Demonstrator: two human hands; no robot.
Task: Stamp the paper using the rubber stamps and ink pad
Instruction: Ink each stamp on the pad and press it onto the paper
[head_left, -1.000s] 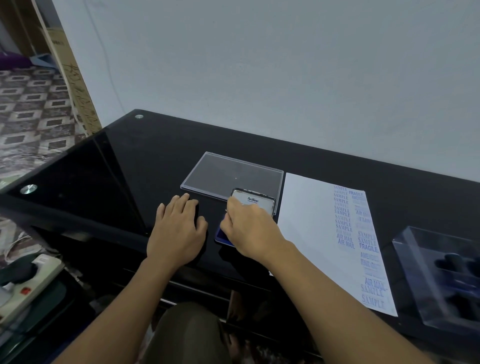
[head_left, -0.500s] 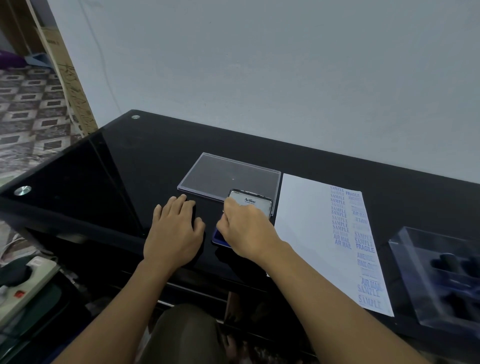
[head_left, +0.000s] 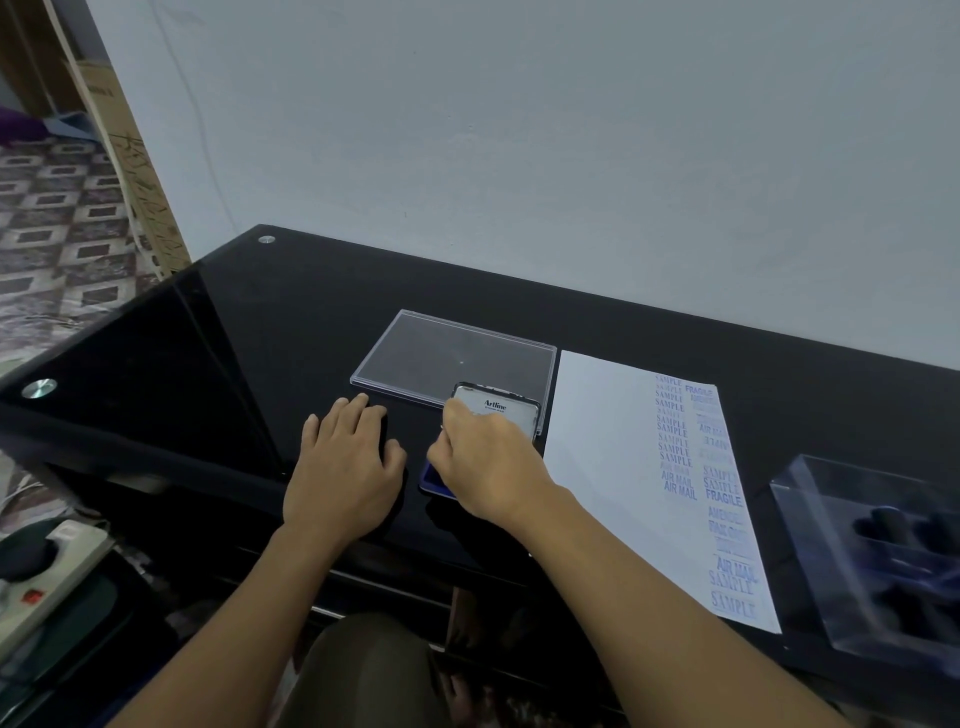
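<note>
The left hand (head_left: 345, 467) lies flat on the black table (head_left: 260, 338), with the fingers straight and a little spread. At its 3 o'clock the right hand (head_left: 488, 462) is curled over the blue ink pad (head_left: 434, 480); I cannot tell what its fingers grip. The paper (head_left: 608, 441) lies at 3 o'clock from the pad.

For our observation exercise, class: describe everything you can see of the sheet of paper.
The paper is a white sheet lying flat on the black glossy table, right of the ink pad. Blue stamped words, SAMPLE, AIR MAIL, FRAGILE, run in two columns down its right side; the left part is blank. The right forearm overlaps its near left edge.
</note>
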